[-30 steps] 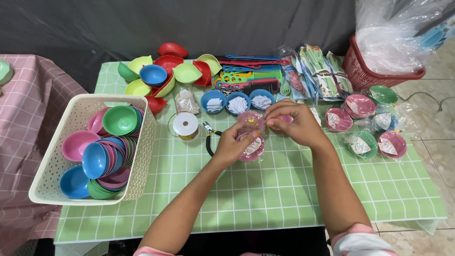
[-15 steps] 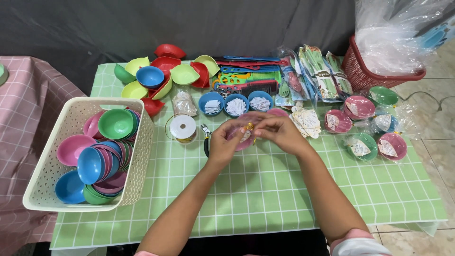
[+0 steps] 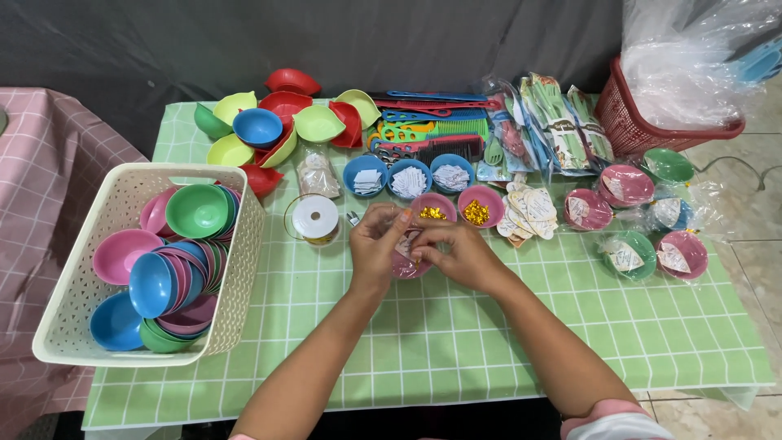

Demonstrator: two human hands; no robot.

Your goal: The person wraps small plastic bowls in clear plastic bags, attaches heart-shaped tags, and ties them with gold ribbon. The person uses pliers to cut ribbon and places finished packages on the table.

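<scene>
— Two big things framed our work: the green checked table (image 3: 489,342) and, at its left end, the cream basket (image 3: 81,326) packed with pink, blue and green bowls.

— And the red basket (image 3: 652,130) stood at the far right corner, with clear plastic piled over it. What came next down in size?

— We had the loose heap of bowls (image 3: 277,130) at the back, then combs (image 3: 432,130) and packets (image 3: 554,122) beside it, then wrapped bowls (image 3: 652,220) on the right.

— Closer in?

— We saw three blue bowls (image 3: 407,175) of white paper slips in a row, two pink bowls (image 3: 476,205) of gold bits just in front, and the ribbon spool (image 3: 315,218) to their left.

— And our hands?

— Our left hand (image 3: 379,248) and right hand (image 3: 460,257) met over a small pink bowl (image 3: 405,266) at mid-table, fingers curled and pinching it between them. We gripped it from both sides; a bit of white showed inside it, but we could not tell what.
</scene>
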